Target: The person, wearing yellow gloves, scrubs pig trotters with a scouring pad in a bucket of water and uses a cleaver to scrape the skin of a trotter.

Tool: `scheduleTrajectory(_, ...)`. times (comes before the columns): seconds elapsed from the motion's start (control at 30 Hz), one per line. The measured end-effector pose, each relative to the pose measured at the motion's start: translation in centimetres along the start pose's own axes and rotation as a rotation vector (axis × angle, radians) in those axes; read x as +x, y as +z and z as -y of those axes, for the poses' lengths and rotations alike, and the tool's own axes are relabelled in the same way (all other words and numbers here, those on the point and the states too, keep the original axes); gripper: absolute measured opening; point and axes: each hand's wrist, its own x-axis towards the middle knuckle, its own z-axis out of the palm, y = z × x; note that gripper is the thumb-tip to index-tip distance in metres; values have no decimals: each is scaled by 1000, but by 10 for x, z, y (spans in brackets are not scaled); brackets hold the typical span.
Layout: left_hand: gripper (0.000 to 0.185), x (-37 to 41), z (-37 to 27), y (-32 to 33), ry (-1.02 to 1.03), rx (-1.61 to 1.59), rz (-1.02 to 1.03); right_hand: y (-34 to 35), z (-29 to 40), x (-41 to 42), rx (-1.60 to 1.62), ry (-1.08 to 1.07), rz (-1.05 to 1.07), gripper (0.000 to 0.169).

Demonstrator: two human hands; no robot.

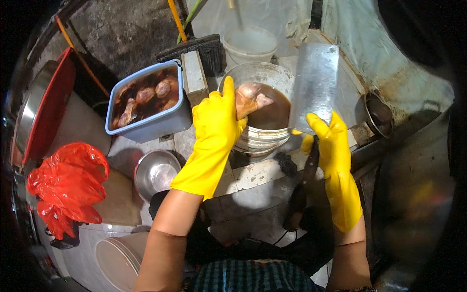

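My left hand [219, 120], in a yellow rubber glove, grips a raw bone-in meat piece [250, 98] above a round white bucket [262, 140] of brownish liquid. On the right, my right hand [328, 142], gloved the same way, holds a metal cleaver [316, 84] with its broad blade pointing up, beside the bucket's rim. Left of the bucket stands a blue rectangular tub [155, 127] with several meat pieces [145, 95] in dark reddish liquid. A steel bowl [157, 175] sits on the tiles below that tub.
A red plastic bag [69, 182] and a red basin [47, 109] are at the left. A pale bucket [120, 255] lies at lower left. Behind stand a broom [204, 49] and another white bucket [250, 43]. A metal pot [379, 115] is at the right beside plastic sheeting [401, 58].
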Motion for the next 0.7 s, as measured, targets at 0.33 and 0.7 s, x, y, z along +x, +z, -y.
scheduleTrajectory(0.33, 103, -9, -3, -18, 62, 2, 210, 43, -26, -3, 149, 133, 84, 19)
scheduleTrajectory(0.7, 90, -11, 8, -1, 244, -7, 135, 29, -23, 23, -196, 237, 243, 19)
